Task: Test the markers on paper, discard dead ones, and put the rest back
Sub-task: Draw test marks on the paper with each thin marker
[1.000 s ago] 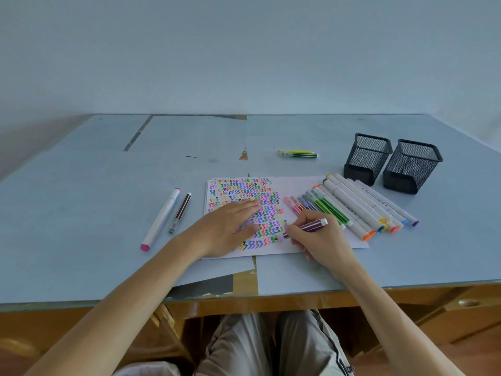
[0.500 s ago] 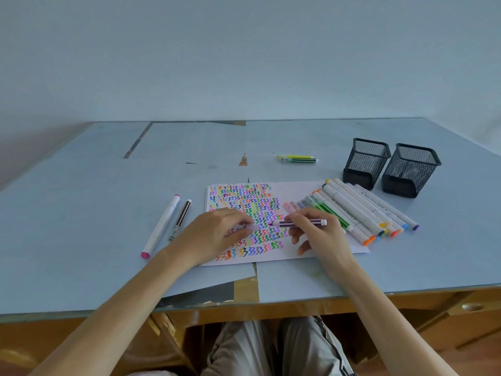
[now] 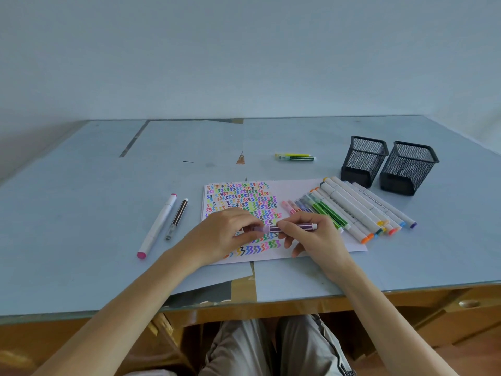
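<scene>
A white paper [image 3: 292,188] covered in coloured zigzag marks lies on the table. Above it I hold a purple striped marker [image 3: 295,227] level. My right hand [image 3: 311,237] pinches its barrel, and my left hand [image 3: 225,234] pinches the pale purple cap [image 3: 259,229] at its left end. The cap sits against the marker's tip. A row of several markers [image 3: 352,210] lies on the paper's right side. Two black mesh cups [image 3: 364,160] [image 3: 408,166] stand behind that row.
A pink-capped white marker [image 3: 158,226] and a thin brown pen [image 3: 177,218] lie left of the paper. A yellow and a green marker [image 3: 295,157] lie farther back. The table's front edge [image 3: 271,301] runs just below my wrists.
My left hand lifted off the paper and took the cap at the marker's tip. My right hand turned the marker from writing slant to level. The view shifted slightly downward.
</scene>
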